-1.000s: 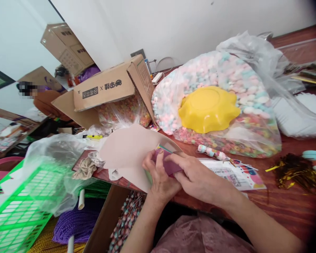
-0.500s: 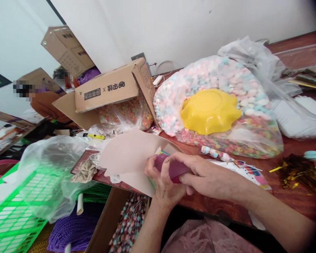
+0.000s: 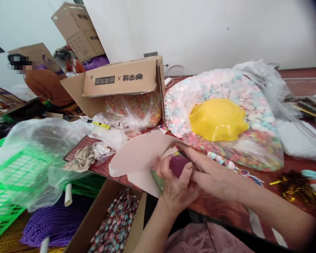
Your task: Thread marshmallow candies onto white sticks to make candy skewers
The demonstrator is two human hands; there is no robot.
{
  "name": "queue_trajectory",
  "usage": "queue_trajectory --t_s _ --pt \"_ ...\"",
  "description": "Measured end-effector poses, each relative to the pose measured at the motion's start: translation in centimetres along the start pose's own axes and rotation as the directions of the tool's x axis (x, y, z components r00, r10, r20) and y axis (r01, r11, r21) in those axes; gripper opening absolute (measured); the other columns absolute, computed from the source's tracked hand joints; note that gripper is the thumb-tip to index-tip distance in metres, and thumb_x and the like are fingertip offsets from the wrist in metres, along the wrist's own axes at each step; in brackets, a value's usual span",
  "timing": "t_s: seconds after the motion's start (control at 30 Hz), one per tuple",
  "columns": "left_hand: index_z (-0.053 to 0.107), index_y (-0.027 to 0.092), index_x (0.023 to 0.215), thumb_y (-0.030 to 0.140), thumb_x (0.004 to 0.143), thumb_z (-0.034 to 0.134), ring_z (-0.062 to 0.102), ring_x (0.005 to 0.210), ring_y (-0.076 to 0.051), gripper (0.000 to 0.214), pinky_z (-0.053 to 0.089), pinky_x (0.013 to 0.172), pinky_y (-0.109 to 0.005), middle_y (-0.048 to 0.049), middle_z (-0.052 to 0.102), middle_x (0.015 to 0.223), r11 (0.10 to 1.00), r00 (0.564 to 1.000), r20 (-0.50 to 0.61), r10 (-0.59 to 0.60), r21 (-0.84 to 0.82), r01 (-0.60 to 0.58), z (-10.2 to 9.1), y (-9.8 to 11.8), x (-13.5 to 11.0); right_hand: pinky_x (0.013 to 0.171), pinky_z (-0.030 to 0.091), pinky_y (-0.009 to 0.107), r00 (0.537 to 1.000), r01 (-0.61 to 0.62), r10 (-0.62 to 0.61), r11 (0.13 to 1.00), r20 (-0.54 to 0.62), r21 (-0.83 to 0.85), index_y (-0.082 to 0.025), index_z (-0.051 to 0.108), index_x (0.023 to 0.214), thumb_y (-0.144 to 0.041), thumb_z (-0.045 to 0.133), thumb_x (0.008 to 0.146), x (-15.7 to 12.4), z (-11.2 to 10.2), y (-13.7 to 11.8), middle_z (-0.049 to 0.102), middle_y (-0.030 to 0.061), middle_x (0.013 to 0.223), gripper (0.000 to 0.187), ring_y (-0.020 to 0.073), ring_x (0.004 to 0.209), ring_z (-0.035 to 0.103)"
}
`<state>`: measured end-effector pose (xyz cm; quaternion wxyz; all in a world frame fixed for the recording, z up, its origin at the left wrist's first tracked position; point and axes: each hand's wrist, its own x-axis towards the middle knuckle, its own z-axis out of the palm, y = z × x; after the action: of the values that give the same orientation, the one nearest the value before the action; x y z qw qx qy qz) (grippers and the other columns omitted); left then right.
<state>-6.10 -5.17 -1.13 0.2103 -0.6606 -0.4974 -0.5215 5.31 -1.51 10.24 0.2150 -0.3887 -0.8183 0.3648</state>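
My left hand (image 3: 175, 184) is closed around a small purple piece (image 3: 178, 165) and the lower edge of a curled pale pink paper sheet (image 3: 142, 154) at the table's front edge. My right hand (image 3: 213, 174) lies over it from the right, fingers pinched on the same purple piece and the sheet's fold. A bit of green and multicoloured print shows under the sheet by my left thumb.
A yellow scalloped bowl (image 3: 218, 119) rests upside down on big clear bags of pastel candy (image 3: 200, 91). An open cardboard box (image 3: 121, 82) lies behind, a green crate (image 3: 5, 182) at left, a box of wrapped sweets (image 3: 113, 225) below. Other people sit at far left.
The view has swung left and down. My hands have drawn closer together on the purple piece, and the sheet has curled tighter around it.
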Motion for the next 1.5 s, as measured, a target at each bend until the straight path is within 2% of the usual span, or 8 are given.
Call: queue_trajectory --t_s 0.27,0.47,0.7,0.83,1.0,1.3,1.4,1.5 --pt "0.020 0.038 0.154 0.026 0.069 0.074 0.042 0.115 -0.032 0.102 0.034 0.104 -0.065 -0.0140 0.036 0.130 1.000 0.998 -0.057 -0.015 -0.016 0.014 0.0 0.7 0.1 0.072 0.055 0.033 0.975 -0.197 0.188 0.978 0.122 0.067 -0.022 0.060 0.097 -0.013 0.046 0.061 -0.2 0.1 0.4 0.070 0.0037 0.090 0.039 0.0243 0.087 0.067" --pt "0.019 0.036 0.155 0.026 0.067 0.072 0.044 0.114 -0.032 0.103 0.039 0.099 -0.057 -0.0147 0.037 0.132 0.999 0.997 -0.064 -0.042 -0.002 0.042 -0.1 0.6 -0.1 0.088 0.055 0.037 0.997 -0.078 0.079 0.988 0.001 0.133 -0.025 0.054 0.126 -0.012 0.047 0.073 -0.9 0.6 -0.1 0.069 0.0051 0.112 0.055 0.0248 0.103 0.066" --pt "0.025 0.024 0.153 0.034 0.071 0.071 0.041 0.117 -0.036 0.094 0.038 0.099 -0.058 -0.0195 0.038 0.130 0.998 0.998 -0.023 -0.051 0.030 0.052 0.0 0.6 -0.2 0.111 0.041 0.053 0.987 -0.053 0.029 0.987 -0.157 -0.150 -0.015 0.043 0.140 -0.012 0.046 0.066 -1.8 2.1 0.4 0.058 0.0158 0.131 0.074 0.0306 0.132 0.050" --pt "0.024 0.027 0.154 0.036 0.073 0.070 0.042 0.117 -0.036 0.093 0.039 0.097 -0.058 -0.0194 0.038 0.132 1.000 0.999 -0.030 -0.025 0.014 0.025 0.1 0.5 -0.1 0.112 0.041 0.048 0.994 0.005 -0.014 0.996 -0.107 -0.085 -0.015 0.036 0.147 -0.013 0.045 0.069 -1.3 1.5 0.5 0.051 0.0142 0.144 0.079 0.0273 0.138 0.045" --pt "0.027 0.032 0.152 0.026 0.070 0.069 0.043 0.117 -0.035 0.093 0.040 0.096 -0.056 -0.0170 0.038 0.134 1.000 0.999 -0.040 -0.009 0.007 0.009 0.1 0.3 -0.1 0.102 0.051 0.040 0.998 -0.056 0.055 0.998 0.037 0.023 -0.017 0.038 0.149 -0.014 0.045 0.072 -0.3 -0.2 0.0 0.057 0.0108 0.140 0.077 0.0244 0.122 0.060" --pt "0.032 0.019 0.149 0.037 0.074 0.067 0.043 0.118 -0.037 0.084 0.039 0.098 -0.058 -0.0208 0.040 0.131 0.998 0.998 -0.016 -0.055 0.025 0.056 -0.1 0.1 -0.3 0.112 0.040 0.052 0.990 -0.006 -0.014 0.990 -0.143 -0.141 -0.019 0.040 0.148 -0.010 0.047 0.070 -1.6 1.7 1.0 0.058 0.0118 0.138 0.079 0.0300 0.132 0.051" --pt "0.036 0.017 0.146 0.034 0.076 0.066 0.043 0.118 -0.036 0.078 0.039 0.100 -0.057 -0.0205 0.041 0.129 0.997 0.998 -0.004 -0.070 0.030 0.070 -0.3 0.1 -0.4 0.102 0.050 0.048 0.970 -0.029 0.023 0.999 -0.242 -0.021 -0.021 0.043 0.146 -0.012 0.050 0.074 -2.5 2.9 0.5 0.058 0.0106 0.138 0.073 0.0284 0.120 0.060" --pt "0.037 0.018 0.145 0.034 0.075 0.067 0.042 0.120 -0.037 0.078 0.039 0.101 -0.058 -0.0199 0.041 0.129 0.998 0.998 0.011 -0.063 0.018 0.063 -0.5 0.2 -0.6 0.069 0.061 0.034 0.936 -0.099 0.178 0.960 -0.303 0.260 -0.023 0.045 0.144 -0.018 0.053 0.083 -3.6 4.2 0.4 0.070 0.0085 0.110 0.062 0.0207 0.079 0.070"
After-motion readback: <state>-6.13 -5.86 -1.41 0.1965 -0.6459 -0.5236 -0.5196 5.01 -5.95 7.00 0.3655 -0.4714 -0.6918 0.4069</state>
